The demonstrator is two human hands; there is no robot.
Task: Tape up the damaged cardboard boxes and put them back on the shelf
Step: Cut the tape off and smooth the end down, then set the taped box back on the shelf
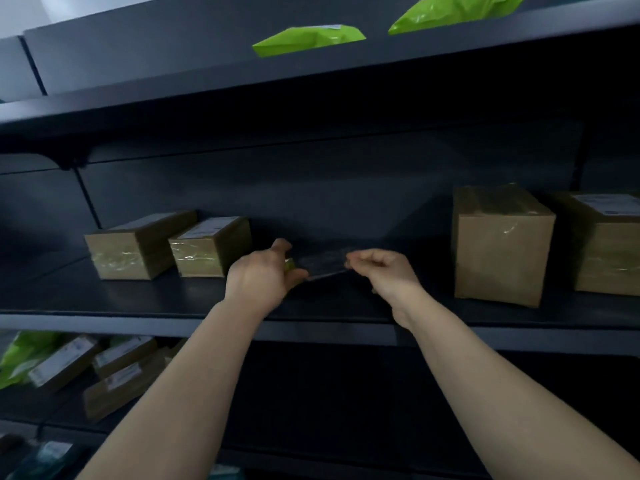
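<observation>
A roll [289, 264] is mostly hidden in the left hand [258, 278]'s grip. A faint clear strip [322, 266], centre frame, is pinched by the right hand [381, 271]. Boxes [502, 244] are seen on the dark shelf [173, 299], one cut off at right.

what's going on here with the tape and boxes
A person is stretching a strip of clear tape between both hands in front of the middle shelf. The left hand grips one end, where the roll seems to be, and the right hand pinches the other. Cardboard boxes sit on that shelf, two on each side of the hands; the tape touches none of them yet. Green bags lie on the shelf above.
</observation>
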